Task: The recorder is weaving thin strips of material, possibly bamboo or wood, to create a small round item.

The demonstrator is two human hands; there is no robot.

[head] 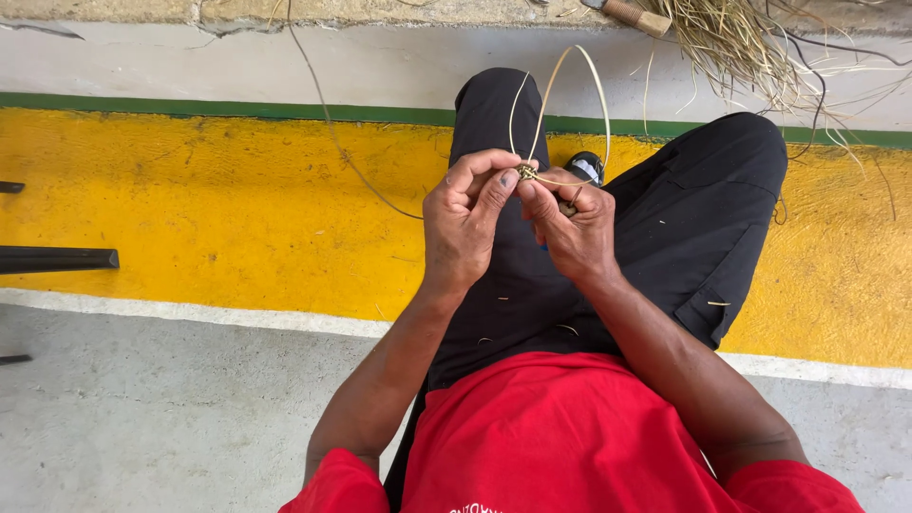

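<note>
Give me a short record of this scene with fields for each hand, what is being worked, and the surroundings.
left hand: left hand pinches a small knot of pale strip between thumb and forefinger
right hand: right hand pinches the same knot, a thin tool partly hidden in its grip
strip: pale strip loops upward from the knot
posture: seated, black trousers, red shirt
floor: yellow band
nearby: loose dry fibres at top right

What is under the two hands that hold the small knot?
Under the left hand and right hand with the knot lie black trousers over the yellow floor. The lap directly beneath the hands is covered.
</note>
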